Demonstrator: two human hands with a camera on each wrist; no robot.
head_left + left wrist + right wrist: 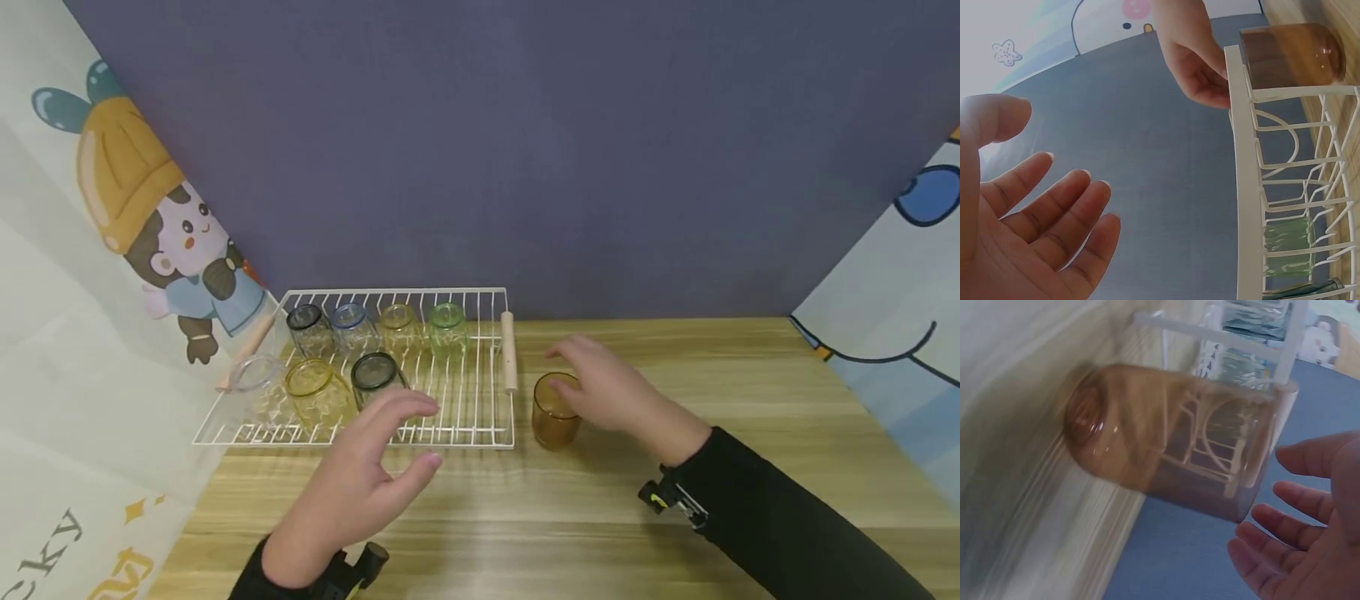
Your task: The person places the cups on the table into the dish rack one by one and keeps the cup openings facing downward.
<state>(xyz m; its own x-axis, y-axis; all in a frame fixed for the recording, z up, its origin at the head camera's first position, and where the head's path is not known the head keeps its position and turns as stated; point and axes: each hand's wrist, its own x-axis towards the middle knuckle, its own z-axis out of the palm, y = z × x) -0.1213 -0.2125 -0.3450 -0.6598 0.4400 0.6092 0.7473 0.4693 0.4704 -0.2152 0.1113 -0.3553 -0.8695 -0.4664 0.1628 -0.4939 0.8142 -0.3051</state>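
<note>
On the wooden table, just right of the rack, an amber glass (pixel 556 427) stands upright with its rim up. Beside and above that rim is my right hand (pixel 603 390), fingers relaxed. The right wrist view shows a gap between the fingertips and the amber glass (pixel 1166 440). My left hand (pixel 358 492) hovers in front of the white wire rack (pixel 480 446), thumb and fingers spread apart with nothing between them. Closest to it in the rack is a dark glass (pixel 375 375), partly hidden by the fingers.
Several glasses stand in the rack: a yellow glass (pixel 318 392) and a clear glass (pixel 258 383) in front, a blue glass (pixel 354 329) and a green glass (pixel 448 329) among those behind. A wooden handle (pixel 509 354) edges the rack. A dark blue-grey panel (pixel 562 167) rises behind.
</note>
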